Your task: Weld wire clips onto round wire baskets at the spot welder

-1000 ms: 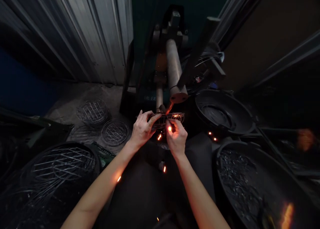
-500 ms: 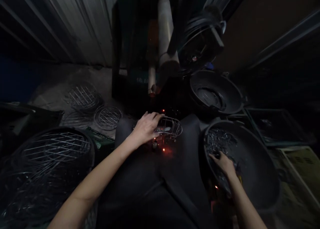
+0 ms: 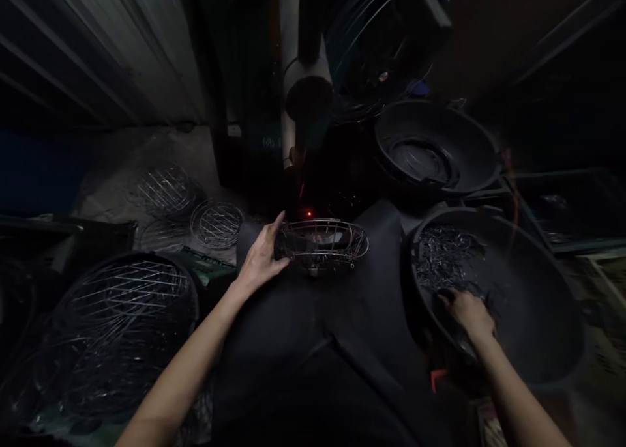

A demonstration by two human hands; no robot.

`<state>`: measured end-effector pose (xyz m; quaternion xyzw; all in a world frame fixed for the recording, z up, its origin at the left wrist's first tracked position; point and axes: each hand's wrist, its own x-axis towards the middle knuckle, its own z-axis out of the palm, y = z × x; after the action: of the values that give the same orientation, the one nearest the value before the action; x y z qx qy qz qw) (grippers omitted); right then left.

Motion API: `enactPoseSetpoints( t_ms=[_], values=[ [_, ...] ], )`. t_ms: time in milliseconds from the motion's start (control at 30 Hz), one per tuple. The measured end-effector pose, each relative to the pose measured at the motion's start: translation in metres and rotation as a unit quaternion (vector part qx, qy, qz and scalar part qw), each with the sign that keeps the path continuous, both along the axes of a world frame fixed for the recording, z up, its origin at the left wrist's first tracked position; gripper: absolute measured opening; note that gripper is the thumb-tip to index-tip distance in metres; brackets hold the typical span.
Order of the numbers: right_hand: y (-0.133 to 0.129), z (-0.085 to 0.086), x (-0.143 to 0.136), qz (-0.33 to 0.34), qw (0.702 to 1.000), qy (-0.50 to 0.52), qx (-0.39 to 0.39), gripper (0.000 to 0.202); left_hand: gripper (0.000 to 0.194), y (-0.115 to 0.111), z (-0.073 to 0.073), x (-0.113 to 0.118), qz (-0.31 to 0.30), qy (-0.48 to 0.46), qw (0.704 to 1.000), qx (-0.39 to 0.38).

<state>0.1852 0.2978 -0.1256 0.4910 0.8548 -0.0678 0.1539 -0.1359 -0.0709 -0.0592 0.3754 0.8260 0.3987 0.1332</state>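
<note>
Your left hand (image 3: pixel 261 255) grasps the rounded, silvery wire basket (image 3: pixel 325 255) at its left end, thumb and fingers spread around it, above the dark cloth (image 3: pixel 288 333) on your lap. Right of the basket, your right hand (image 3: pixel 472 317) dips into the broad black basin (image 3: pixel 533 303); I cannot tell whether its fingers pinch anything. You seem to be picking from the tangled, glinting metal slivers (image 3: pixel 447 255), which calls for separating one cleanly. The basket's bars are thin and curved, the basin's wall smooth and matte.
</note>
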Motion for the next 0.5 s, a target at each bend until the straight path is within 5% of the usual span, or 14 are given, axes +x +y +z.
enactPoseSetpoints(
  t_ms=[267,367,500],
  values=[
    [-0.014,-0.001,-0.01,0.031,0.999,-0.03,-0.032,0.024,0.091,-0.004,0.015,-0.003,0.035,0.021,0.999,0.019],
    [-0.013,0.027,-0.009,-0.052,0.998,0.012,0.025,0.027,0.075,-0.001,0.03,-0.004,0.024,0.057,0.998,0.024],
    [-0.038,0.078,-0.031,-0.15,0.966,0.202,0.053,0.032,0.067,0.01,0.047,-0.011,0.031,0.082,0.996,0.005]
  ],
)
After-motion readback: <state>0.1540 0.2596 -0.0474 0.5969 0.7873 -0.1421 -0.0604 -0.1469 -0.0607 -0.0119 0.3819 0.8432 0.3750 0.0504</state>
